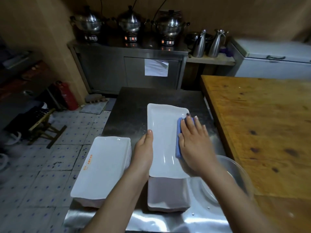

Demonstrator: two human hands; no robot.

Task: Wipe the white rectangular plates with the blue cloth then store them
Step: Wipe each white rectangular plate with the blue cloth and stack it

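Head view: the right hand (195, 142) lies flat, fingers straight, pressing the blue cloth (178, 140) on the top plate (163, 132), in the middle of the worktop (131, 106). The left hand (144, 148) grips that plate's left edge, thumb on top, fingers hidden under it. There are two stacks of plates: the middle stack (168, 192) under the top plate and the left stack (102, 165) at the worktop's left edge. The plates in each are too hard to count.

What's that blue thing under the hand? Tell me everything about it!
It is a blue cloth, soft-looking, folded into a thick long pad. It lies flat on the right side of the top white rectangular plate. The right hand presses on it with straight, spread fingers and hides most of it; only its left edge and far corner show. Wet or dry cannot be told.
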